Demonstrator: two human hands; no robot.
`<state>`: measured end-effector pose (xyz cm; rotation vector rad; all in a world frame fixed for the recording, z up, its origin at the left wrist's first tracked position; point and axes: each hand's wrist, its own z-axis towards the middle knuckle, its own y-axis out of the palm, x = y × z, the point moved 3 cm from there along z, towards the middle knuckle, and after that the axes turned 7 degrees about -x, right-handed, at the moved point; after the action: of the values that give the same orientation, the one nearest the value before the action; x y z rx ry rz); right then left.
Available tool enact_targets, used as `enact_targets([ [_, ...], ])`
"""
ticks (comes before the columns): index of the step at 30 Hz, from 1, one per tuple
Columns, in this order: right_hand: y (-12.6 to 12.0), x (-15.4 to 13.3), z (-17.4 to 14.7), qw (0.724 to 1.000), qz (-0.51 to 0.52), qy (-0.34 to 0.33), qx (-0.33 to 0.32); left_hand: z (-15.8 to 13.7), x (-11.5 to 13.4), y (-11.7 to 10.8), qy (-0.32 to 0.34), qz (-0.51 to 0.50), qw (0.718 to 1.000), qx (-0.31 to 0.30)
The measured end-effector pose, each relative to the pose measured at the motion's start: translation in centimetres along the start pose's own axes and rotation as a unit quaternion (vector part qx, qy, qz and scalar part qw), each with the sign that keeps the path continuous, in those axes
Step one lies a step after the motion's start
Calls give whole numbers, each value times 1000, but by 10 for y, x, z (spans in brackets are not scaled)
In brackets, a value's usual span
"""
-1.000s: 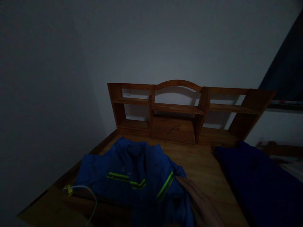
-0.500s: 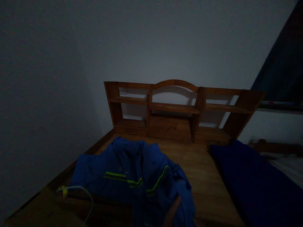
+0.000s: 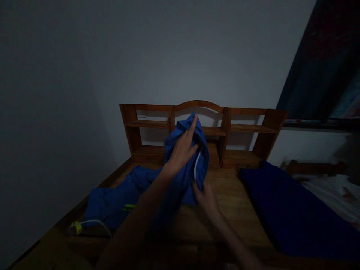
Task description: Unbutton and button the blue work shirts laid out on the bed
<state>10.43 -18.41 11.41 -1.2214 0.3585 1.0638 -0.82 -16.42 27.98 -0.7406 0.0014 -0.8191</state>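
Note:
A blue jacket (image 3: 153,176) with yellow-green stripes lies partly on the wooden board, and one section is raised in front of the shelf. My left hand (image 3: 182,150) holds up this raised section, its index finger stretched upward along the cloth near the top. A white strip runs down the inner side of the raised fabric. Lower and to the right, my right hand (image 3: 207,198) is at the hanging edge, thumb and fingers around the cloth; motion blurs it somewhat. My left forearm covers part of the jacket.
A wooden shelf unit (image 3: 247,129) stands against the wall at the far end of the wooden board (image 3: 233,202). A dark blue folded pad (image 3: 292,213) lies on the right. At the left edge is a white cord (image 3: 97,221) with a yellow tag (image 3: 78,227). Dark curtains (image 3: 315,67) hang at upper right.
Part of the jacket has been lifted off the board and up before the shelf. Both hands have come up into view on it. The camera has turned slightly right.

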Motion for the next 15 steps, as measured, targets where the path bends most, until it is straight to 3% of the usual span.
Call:
enact_targets([
  [4, -122, -10, 85, 977, -127, -103, 140, 50, -27, -43, -3, 99, 993, 57],
  [9, -283, -52, 159, 912, -271, -104, 291, 86, -49, -80, 11, 209, 977, 37],
  [12, -346, -90, 173, 880, -304, -117, 345, 93, -46, -86, 39, 261, 963, 52],
  [15, -378, -121, 166, 833, -323, -124, 432, 93, -40, -85, 36, 294, 949, 109],
])
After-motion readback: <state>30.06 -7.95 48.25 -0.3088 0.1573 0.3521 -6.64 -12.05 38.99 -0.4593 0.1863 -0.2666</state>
